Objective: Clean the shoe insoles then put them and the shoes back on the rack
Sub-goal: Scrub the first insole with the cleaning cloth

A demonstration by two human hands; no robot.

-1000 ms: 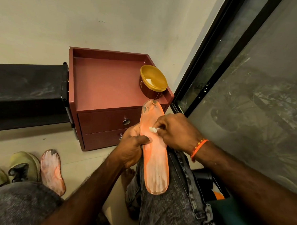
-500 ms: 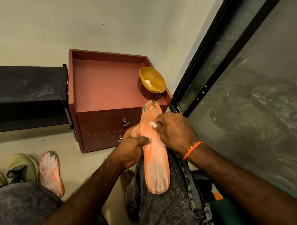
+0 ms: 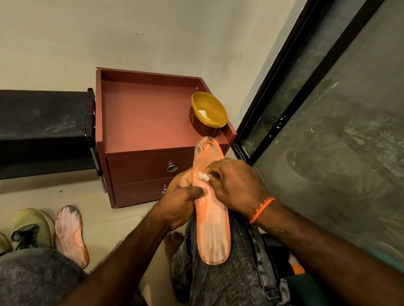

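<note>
Your left hand (image 3: pixel 182 200) grips the insole (image 3: pixel 211 213) by its left edge, its heel resting on your right knee. Your right hand (image 3: pixel 235 184) pinches a swab (image 3: pixel 203 176) against its forepart. Keep strokes short, support the sole behind the tip, and work toward the dirty toe.

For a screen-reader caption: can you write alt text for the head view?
A left hand holds an orange insole on a knee while the right hand rubs it with a cotton swab; a second insole lies on the floor.
</note>
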